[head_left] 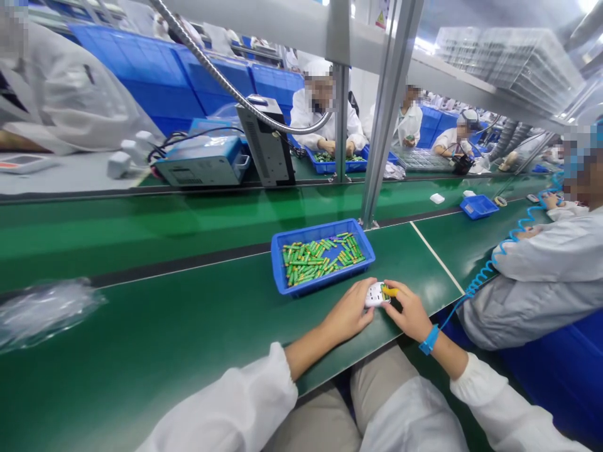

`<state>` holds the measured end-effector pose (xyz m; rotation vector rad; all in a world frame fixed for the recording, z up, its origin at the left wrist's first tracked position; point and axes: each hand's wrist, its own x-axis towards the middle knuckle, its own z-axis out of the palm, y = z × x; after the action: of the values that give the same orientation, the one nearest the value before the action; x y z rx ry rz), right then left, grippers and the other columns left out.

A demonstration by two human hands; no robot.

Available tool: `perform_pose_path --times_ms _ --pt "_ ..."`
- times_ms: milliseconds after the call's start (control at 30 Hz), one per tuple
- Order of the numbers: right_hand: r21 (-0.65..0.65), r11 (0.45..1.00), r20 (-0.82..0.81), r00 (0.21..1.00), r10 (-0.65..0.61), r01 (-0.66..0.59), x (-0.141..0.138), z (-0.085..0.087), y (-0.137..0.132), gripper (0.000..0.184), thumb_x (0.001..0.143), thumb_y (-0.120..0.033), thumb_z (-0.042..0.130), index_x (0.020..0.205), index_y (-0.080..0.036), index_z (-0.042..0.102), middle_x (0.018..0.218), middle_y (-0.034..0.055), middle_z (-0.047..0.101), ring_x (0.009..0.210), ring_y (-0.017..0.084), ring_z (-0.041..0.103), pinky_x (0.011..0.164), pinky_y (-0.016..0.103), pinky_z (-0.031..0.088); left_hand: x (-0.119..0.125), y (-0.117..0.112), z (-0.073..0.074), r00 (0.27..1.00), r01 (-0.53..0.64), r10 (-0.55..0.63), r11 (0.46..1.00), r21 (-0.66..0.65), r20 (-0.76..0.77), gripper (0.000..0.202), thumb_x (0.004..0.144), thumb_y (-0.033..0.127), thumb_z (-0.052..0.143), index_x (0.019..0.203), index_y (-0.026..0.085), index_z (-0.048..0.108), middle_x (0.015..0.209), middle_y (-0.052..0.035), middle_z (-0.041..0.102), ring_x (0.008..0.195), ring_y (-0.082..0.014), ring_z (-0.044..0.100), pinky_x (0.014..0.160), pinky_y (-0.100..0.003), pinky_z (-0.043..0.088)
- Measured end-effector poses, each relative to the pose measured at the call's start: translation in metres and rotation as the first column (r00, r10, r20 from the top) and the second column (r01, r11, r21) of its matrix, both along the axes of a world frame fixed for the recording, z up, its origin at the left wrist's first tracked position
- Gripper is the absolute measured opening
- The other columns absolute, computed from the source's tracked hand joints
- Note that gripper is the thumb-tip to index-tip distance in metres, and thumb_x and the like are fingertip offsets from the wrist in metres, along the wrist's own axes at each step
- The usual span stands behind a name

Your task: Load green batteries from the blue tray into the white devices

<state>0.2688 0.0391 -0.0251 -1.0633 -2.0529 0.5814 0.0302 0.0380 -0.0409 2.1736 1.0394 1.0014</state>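
My left hand point(348, 312) grips a small white device point(375, 294) from the left, on the green bench near its front edge. My right hand point(411, 311) is closed at the device's right end, its fingertips pinching a small green and yellow battery point(389, 291) against it. Just beyond the hands stands a blue tray point(277, 263) holding many green and yellow batteries point(320, 256). A blue wrist strap point(429, 339) with a coiled cord circles my right wrist.
A green conveyor belt point(141, 232) runs across behind the tray. A metal post point(384, 113) rises right behind it. A crumpled clear plastic bag point(44, 309) lies at the left. A seated person's sleeve point(541, 276) is close on my right. Other workers and machines sit across the line.
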Motion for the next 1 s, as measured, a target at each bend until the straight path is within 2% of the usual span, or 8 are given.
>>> perform_pose_path --times_ms 167,367,433,533,700,767,900,1000 --pt "-0.086 0.996 -0.040 0.999 0.019 -0.022 0.003 0.002 0.012 0.035 0.100 -0.026 0.073 0.136 -0.024 0.071 0.139 0.0135 0.073 0.120 0.027 0.072 0.097 0.042 0.064 -0.001 0.001 0.002 1.000 -0.001 0.001 1.000 -0.003 -0.008 0.067 0.093 0.011 0.064 0.156 0.020 0.041 0.149 -0.0191 0.061 0.139 -0.0355 0.061 0.119 -0.059 0.052" --pt "-0.070 0.991 0.089 0.989 0.121 -0.115 0.005 0.017 0.022 0.031 0.098 -0.025 0.078 0.128 -0.022 0.069 0.132 0.0132 0.070 0.104 0.023 0.070 0.084 0.037 0.064 0.000 0.001 0.004 1.000 -0.004 0.004 1.000 -0.021 0.010 0.066 0.093 0.010 0.066 0.154 0.021 0.043 0.147 -0.0176 0.062 0.136 -0.0343 0.063 0.120 -0.057 0.053" --pt "-0.057 0.989 0.141 0.980 0.144 -0.137 0.006 0.020 0.025 0.029 0.099 -0.026 0.078 0.126 -0.021 0.069 0.132 0.0134 0.070 0.102 0.023 0.071 0.084 0.037 0.065 0.001 0.000 0.003 1.000 -0.007 0.007 1.000 -0.029 0.020 0.066 0.093 0.010 0.066 0.154 0.021 0.043 0.146 -0.0173 0.063 0.135 -0.0339 0.064 0.118 -0.056 0.054" --pt "-0.029 0.990 0.206 0.968 0.143 -0.140 0.008 0.021 0.026 0.022 0.100 -0.025 0.078 0.121 -0.021 0.071 0.136 0.0147 0.071 0.114 0.026 0.072 0.095 0.042 0.065 0.001 0.000 0.002 0.999 -0.015 0.016 0.999 -0.040 0.033 0.067 0.092 0.010 0.068 0.154 0.021 0.044 0.145 -0.0166 0.064 0.133 -0.0335 0.066 0.117 -0.055 0.055" --pt "-0.001 0.991 0.228 0.965 0.127 -0.131 0.008 0.018 0.022 0.008 0.101 -0.026 0.077 0.100 -0.021 0.071 0.140 0.0159 0.072 0.128 0.030 0.070 0.109 0.049 0.061 0.001 0.000 0.000 0.999 -0.025 0.026 0.999 -0.046 0.032 0.068 0.092 0.009 0.070 0.154 0.022 0.045 0.145 -0.0163 0.064 0.133 -0.0331 0.066 0.117 -0.054 0.055" --pt "-0.004 0.993 0.199 0.973 0.115 -0.117 0.008 0.015 0.022 0.007 0.102 -0.027 0.076 0.102 -0.020 0.073 0.139 0.0159 0.073 0.127 0.029 0.071 0.108 0.048 0.062 0.001 0.001 0.000 0.999 -0.026 0.028 0.999 -0.047 0.026 0.068 0.092 0.010 0.070 0.154 0.021 0.044 0.146 -0.0170 0.064 0.134 -0.0336 0.066 0.118 -0.055 0.054" --pt "-0.074 0.995 0.070 0.995 0.069 -0.064 0.011 0.007 0.026 0.017 0.105 -0.026 0.070 0.119 -0.022 0.077 0.134 0.0124 0.077 0.107 0.022 0.078 0.089 0.036 0.067 -0.001 0.001 0.000 1.000 -0.013 0.013 0.999 -0.047 0.013 0.069 0.091 0.009 0.069 0.154 0.021 0.044 0.148 -0.0173 0.063 0.136 -0.0341 0.064 0.119 -0.056 0.053" --pt "-0.125 0.986 0.038 0.993 0.114 -0.109 0.016 0.008 0.033 0.023 0.105 -0.028 0.071 0.126 -0.022 0.077 0.134 0.0114 0.078 0.103 0.020 0.079 0.084 0.032 0.068 -0.002 0.001 0.001 1.000 -0.001 0.002 0.999 -0.051 0.017 0.070 0.090 0.009 0.069 0.155 0.021 0.044 0.148 -0.0171 0.063 0.135 -0.0336 0.065 0.119 -0.055 0.054"
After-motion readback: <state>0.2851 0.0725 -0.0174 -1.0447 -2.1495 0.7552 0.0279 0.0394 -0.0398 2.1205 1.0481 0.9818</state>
